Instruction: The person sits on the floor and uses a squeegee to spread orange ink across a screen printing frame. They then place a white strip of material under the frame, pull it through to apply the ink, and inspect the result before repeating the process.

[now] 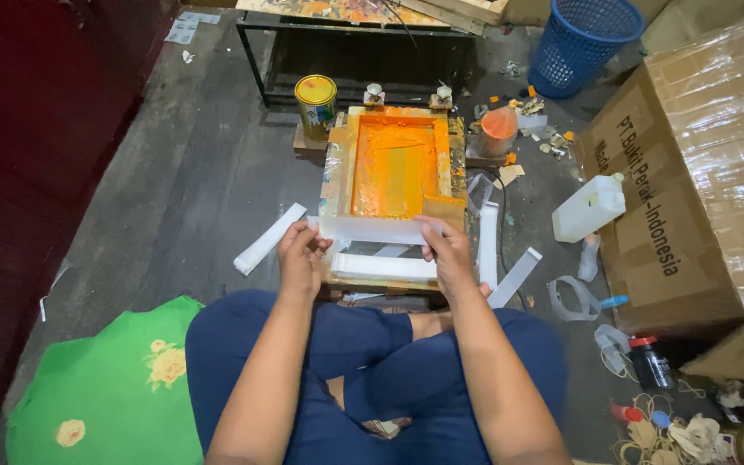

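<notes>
Directly ahead of the seated person's crossed legs, a wooden-framed printing screen (393, 164) flooded with orange ink lies flat on the floor. Across its near edge a translucent white plastic strip (370, 229) is held level, touching the frame. Left hand (300, 257) is closed on the strip's left end, thumb on top and fingers curled beneath; right hand (446, 250) pinches the right end likewise, wrist slightly raised. Both forearms run forward from the knees, elbows tucked, roughly symmetrical. Judgement: the strip should be kept taut and square to the frame, with fingertips clear of the wet ink, to avoid smearing or a skewed placement. A second white strip (383, 267) rests just below on the near part of the frame. Further strips lie beside it: one to the left (269, 238), two to the right (501, 254). A yellow-lidded tin (315, 101) stands behind the frame, an orange-stained cup (499, 130) to its right, a white jerrycan (590, 207) near a large cardboard carton (691, 189).
</notes>
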